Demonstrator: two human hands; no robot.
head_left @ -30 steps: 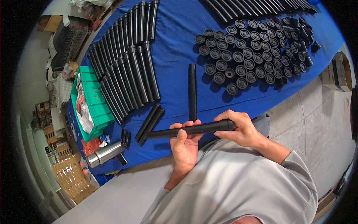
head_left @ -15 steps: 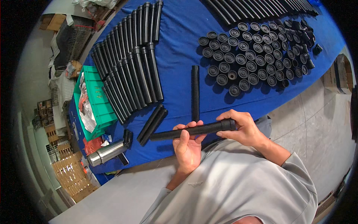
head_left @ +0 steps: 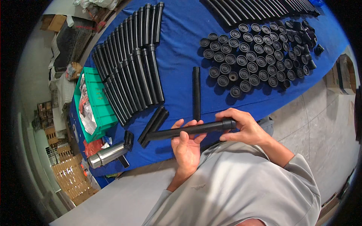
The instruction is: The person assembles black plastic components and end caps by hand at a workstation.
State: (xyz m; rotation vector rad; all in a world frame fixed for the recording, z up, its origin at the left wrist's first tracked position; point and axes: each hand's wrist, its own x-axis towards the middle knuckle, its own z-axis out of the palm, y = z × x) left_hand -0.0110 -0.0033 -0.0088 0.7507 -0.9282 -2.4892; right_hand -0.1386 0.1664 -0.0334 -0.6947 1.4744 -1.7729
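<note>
A long black tube (head_left: 166, 133) lies nearly level across my two hands, above the near edge of the blue-covered table. My left hand (head_left: 187, 152), palm up, supports its middle, with the thumb in front and the fingers behind. At the tube's right end is a wider black cap (head_left: 228, 124). My right hand (head_left: 247, 129) grips that capped end between thumb and fingers. Just beyond my left fingers, a single uncapped black tube (head_left: 196, 94) lies pointing away from me. Two shorter-looking black tubes (head_left: 152, 124) rest side by side by the held tube's left end.
Many round black caps (head_left: 253, 67) spread over the right of the blue cloth (head_left: 177, 49). Capped tubes (head_left: 132, 71) lie in two rows at left; more tubes (head_left: 260, 9) line the far edge. A green crate (head_left: 103, 109), steel flask (head_left: 107, 155) and phone (head_left: 123, 162) are at left.
The held tube has shifted slightly left, together with both hands. My right fingers have moved a little around the capped end. The things on the table lie as before.
</note>
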